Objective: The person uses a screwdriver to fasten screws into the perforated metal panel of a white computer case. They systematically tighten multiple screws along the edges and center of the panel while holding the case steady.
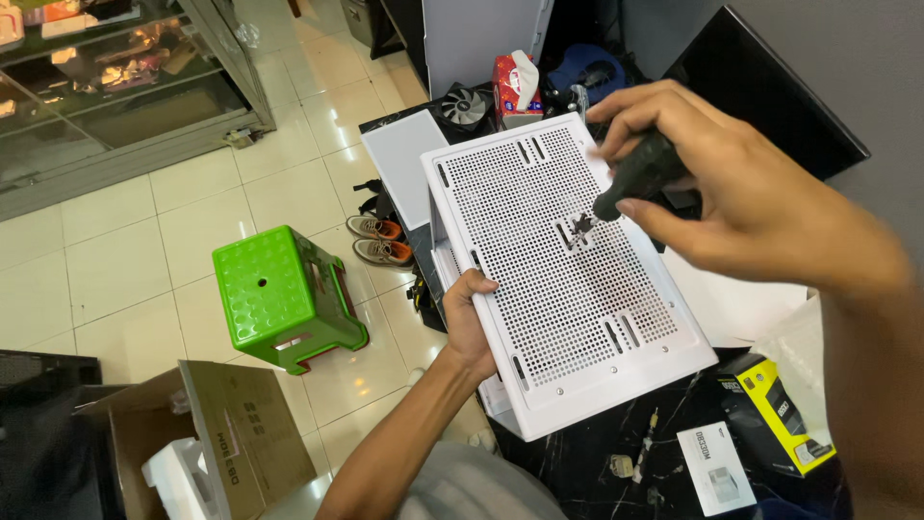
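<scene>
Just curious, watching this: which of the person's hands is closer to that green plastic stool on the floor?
Left. The left hand grips the near-left edge of the white perforated panel, on the side facing the green stool. The right hand holds a screwdriver over the panel's far side.

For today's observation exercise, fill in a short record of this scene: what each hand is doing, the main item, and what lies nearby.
Left hand: left hand grips the left edge of the white perforated panel
Right hand: right hand holds a dark screwdriver, tip at the panel's middle
Panel: tilted, over a dark table
Floor: green plastic stool, pair of shoes, open cardboard box
Table items: yellow-black box, small white box
</scene>
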